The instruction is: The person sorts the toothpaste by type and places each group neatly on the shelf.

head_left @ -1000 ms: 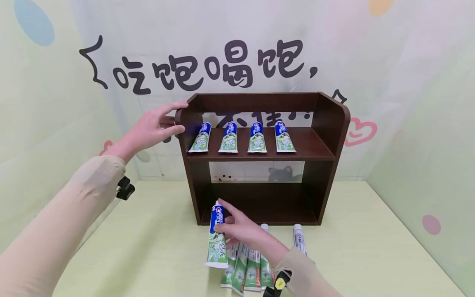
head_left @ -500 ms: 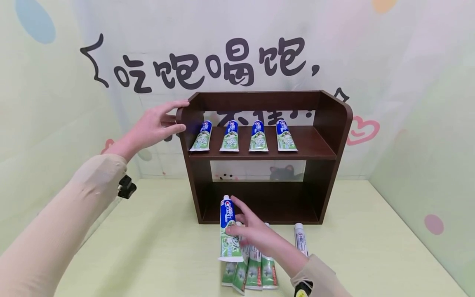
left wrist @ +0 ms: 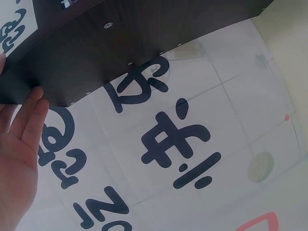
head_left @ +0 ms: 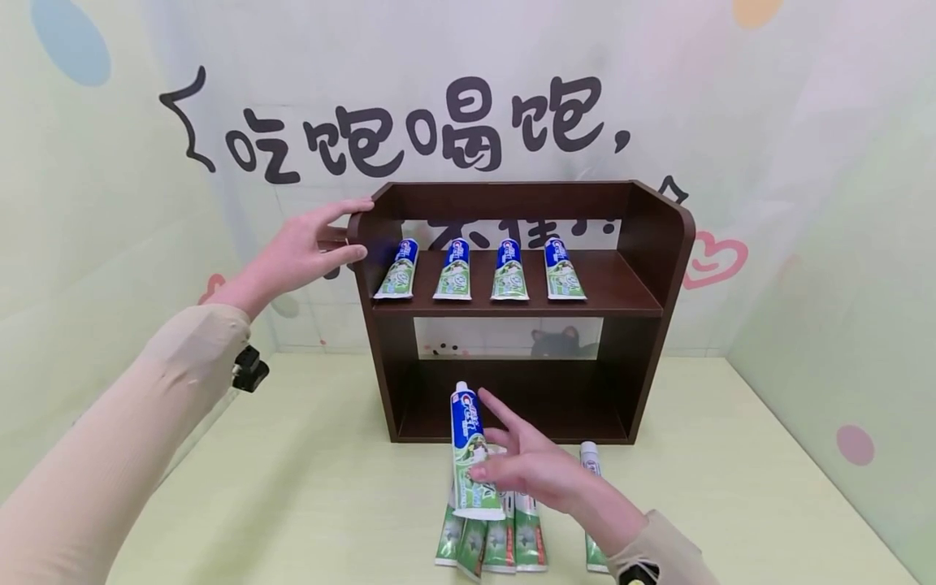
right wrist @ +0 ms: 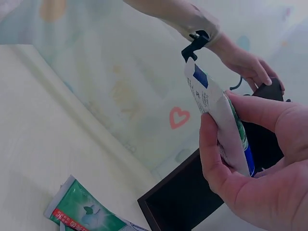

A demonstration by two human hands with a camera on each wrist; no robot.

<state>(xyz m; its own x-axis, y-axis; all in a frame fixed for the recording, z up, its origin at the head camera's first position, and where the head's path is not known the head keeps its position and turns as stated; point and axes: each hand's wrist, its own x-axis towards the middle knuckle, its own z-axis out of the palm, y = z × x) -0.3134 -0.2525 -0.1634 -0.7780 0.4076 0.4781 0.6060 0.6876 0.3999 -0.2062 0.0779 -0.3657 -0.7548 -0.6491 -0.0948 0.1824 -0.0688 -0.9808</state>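
Note:
My right hand [head_left: 544, 471] pinches a blue-and-green Crest toothpaste tube [head_left: 468, 426] between thumb and fingers, cap up, before the lower shelf. Its white back [right wrist: 219, 122] faces the right wrist view. With my left hand [head_left: 296, 248] I grip the upper left side of a dark brown two-tier rack [head_left: 512, 199]. Several matching toothpaste tubes [head_left: 453, 272] lie spaced in a row on the upper shelf, crimped ends forward. Below the held tube, a group of green-and-white toothpaste tubes [head_left: 530, 540] lies on the table, partly hidden by the right hand.
Another green-and-white toothpaste tube [head_left: 594, 544] lies apart at the right, partly behind my right wrist. The rack's lower shelf [head_left: 570, 426] is just above the pale tabletop [head_left: 738, 487]. A printed wall sheet [head_left: 241, 65] stands behind the rack.
My right hand has moved rightward with the Crest tube, from the rack's left side to above the group of green tubes. The left hand has stayed on the rack.

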